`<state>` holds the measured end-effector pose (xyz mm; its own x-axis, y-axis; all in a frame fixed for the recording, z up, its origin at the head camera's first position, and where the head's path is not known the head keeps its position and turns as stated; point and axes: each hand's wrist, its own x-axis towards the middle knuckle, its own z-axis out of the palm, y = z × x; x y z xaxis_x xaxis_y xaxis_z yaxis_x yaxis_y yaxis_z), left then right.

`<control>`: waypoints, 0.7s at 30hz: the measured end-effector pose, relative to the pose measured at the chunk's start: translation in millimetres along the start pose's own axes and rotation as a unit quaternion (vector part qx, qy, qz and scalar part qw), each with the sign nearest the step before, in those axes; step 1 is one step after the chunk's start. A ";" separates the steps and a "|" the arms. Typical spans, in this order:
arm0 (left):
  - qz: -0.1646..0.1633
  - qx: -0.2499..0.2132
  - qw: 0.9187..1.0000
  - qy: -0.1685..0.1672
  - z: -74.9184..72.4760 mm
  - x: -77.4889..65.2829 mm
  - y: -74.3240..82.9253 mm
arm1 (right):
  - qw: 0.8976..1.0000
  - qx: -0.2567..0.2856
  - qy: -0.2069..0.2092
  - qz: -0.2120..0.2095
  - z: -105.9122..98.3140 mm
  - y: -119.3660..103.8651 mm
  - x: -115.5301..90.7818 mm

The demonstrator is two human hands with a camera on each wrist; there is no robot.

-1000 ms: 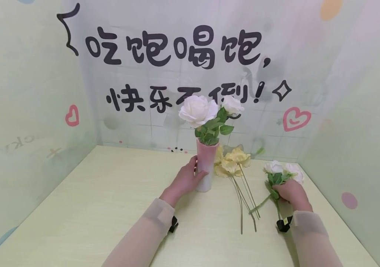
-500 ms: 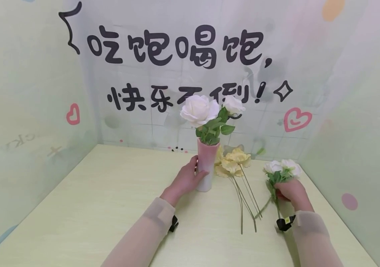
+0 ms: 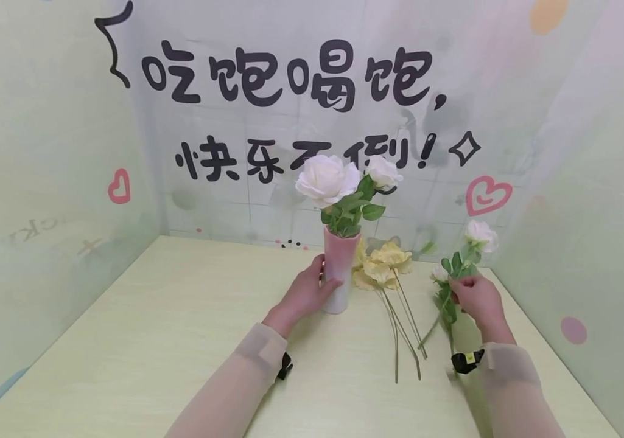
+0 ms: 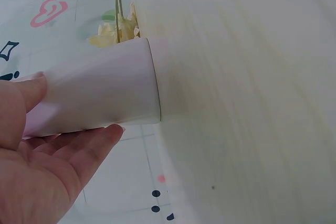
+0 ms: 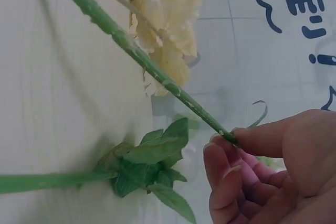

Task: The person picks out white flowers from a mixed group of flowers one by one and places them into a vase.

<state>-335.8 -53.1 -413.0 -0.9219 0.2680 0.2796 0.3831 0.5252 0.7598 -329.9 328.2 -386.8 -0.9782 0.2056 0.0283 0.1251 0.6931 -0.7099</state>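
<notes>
My left hand (image 3: 303, 296) grips a pink-and-white vase (image 3: 340, 258) standing upright on the table, thumb on the near side and fingers around the left. Two white roses with green leaves, one large bloom (image 3: 325, 180) and one smaller bloom (image 3: 384, 173), rise from its mouth. At the right, my right hand (image 3: 478, 301) pinches the green stem (image 5: 152, 69) of a white rose (image 3: 481, 236) between thumb and fingertips, its bloom raised above the hand. Another white rose (image 3: 440, 274) lies beside the fingers on the table, its leaves (image 5: 147, 163) showing below the pinched stem in the right wrist view.
Several yellow flowers (image 3: 385, 267) on thin stems lie just right of the vase, stems toward me. Printed fabric walls close off the back and both sides of the pale wooden table (image 3: 180, 322).
My right hand has lifted one white rose up off the table, apart from the other one, which stays low. My left hand and the vase have not moved.
</notes>
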 end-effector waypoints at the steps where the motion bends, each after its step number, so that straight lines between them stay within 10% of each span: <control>1: 0.000 0.001 1.000 0.000 0.1 0.1 -0.2 | 1.000 -0.002 0.006 -0.004 0.6 -1.7 -0.7; 21: 0.000 0.000 1.000 0.000 0.8 1.6 -0.1 | 0.993 0.032 0.070 -0.093 8.2 -36.0 -10.8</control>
<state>-337.2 -52.0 -413.1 -0.9217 0.2687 0.2797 0.3837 0.5256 0.7593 -325.2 295.4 -367.3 -0.9505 0.1753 0.2565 -0.0702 0.6830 -0.7270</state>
